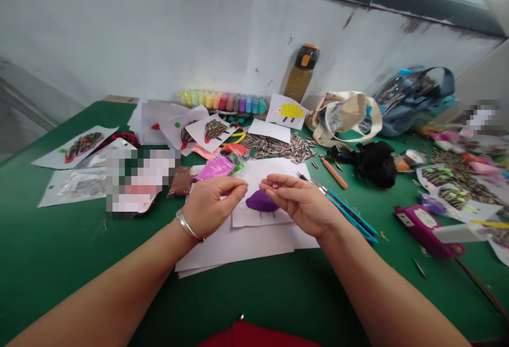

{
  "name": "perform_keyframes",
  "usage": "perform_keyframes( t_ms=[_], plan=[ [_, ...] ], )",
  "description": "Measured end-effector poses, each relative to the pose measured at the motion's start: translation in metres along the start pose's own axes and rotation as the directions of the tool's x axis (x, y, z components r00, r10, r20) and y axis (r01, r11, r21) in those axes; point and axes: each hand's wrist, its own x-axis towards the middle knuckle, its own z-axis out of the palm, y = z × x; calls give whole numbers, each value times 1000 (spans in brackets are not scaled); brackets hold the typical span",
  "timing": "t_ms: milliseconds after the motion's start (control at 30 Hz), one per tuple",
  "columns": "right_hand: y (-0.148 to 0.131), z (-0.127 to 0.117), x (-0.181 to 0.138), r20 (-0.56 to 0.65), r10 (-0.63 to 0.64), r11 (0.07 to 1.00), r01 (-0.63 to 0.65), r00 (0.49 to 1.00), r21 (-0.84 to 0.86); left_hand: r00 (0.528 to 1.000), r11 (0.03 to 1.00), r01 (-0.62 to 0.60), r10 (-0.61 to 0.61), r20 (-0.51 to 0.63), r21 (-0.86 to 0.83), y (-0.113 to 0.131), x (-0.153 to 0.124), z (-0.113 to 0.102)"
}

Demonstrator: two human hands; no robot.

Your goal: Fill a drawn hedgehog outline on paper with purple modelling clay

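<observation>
Over the middle of the table I hold both hands close together. A small pink bit of clay (275, 185) shows at the fingers of my right hand (306, 204). The fingertips of my left hand (214, 204) are pinched together; whatever lies between them is too small to make out. Below and between the hands, a flat purple clay shape (260, 201) with drawn legs lies on a white sheet (250, 221). My right fingers partly cover it. More white paper (238, 251) is stacked underneath. Bright pink clay in a bag (217, 167) lies just beyond my left hand.
Sunflower seeds (278, 148) are heaped behind the sheet. Blue scissors (353, 219) and an orange pen-like tool (334, 172) lie right. Finished seed hedgehogs (214, 128), clay packs (230, 103), a bottle (301, 74), a cloth bag (350, 116) and a magenta glue gun (427, 227) surround the work.
</observation>
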Motion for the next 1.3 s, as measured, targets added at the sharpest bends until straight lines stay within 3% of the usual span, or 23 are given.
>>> perform_keyframes(
  t_ms=[400, 600, 733, 933, 1167, 1300],
  plan=[
    [-5, 1, 0, -100, -6, 997, -2, 995, -80, 1000, 1000, -14, 14, -8, 4, 2, 0, 0],
    [-5, -2, 0, -57, -72, 989, 64, 996, -137, 1000, 1000, -11, 11, -13, 18, 3, 1, 0],
    [-2, -3, 2, 1, -49, 991, 49, 999, -123, 1000, 999, -24, 24, -11, 23, 2, 1, 0],
    [1, -1, 3, -61, -11, 989, 2, 998, -151, 1000, 1000, -24, 25, -12, 12, 2, 0, 0],
    [-1, -3, 0, -44, -127, 955, 110, 991, -275, 1000, 1000, -25, 25, -11, 6, 2, 0, 0],
    [2, -1, 0, -37, -121, 949, 104, 992, -297, 999, 999, -45, 45, 2, -3, 1, -1, 0]
  ],
)
